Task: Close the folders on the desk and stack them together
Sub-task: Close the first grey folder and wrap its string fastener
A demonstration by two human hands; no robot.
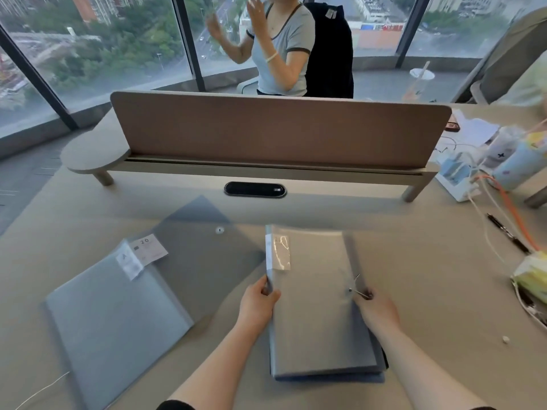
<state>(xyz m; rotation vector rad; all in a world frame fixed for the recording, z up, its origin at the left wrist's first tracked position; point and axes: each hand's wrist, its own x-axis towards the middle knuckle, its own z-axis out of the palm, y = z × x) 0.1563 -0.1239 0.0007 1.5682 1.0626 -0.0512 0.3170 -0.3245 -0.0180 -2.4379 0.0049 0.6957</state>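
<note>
Grey plastic folders, three that we can count, lie on a beige desk (429, 291) under our two hands.

We grip the closed folder (319, 306) in front of us: our left hand (260, 303) pinches its spine edge, our right hand (377, 309) clasps its opposite edge by a small metal clasp. It rests on darker layers whose number we cannot make out. To the left lies a second closed folder (115, 315) bearing two paper labels, overlapping one darker snap envelope (204, 255). One black pen (507, 233) lies far right. Right-edge clutter is blurred and cut off. A brown divider (281, 131) hides the lower body of one person (281, 51) sitting opposite.
</note>
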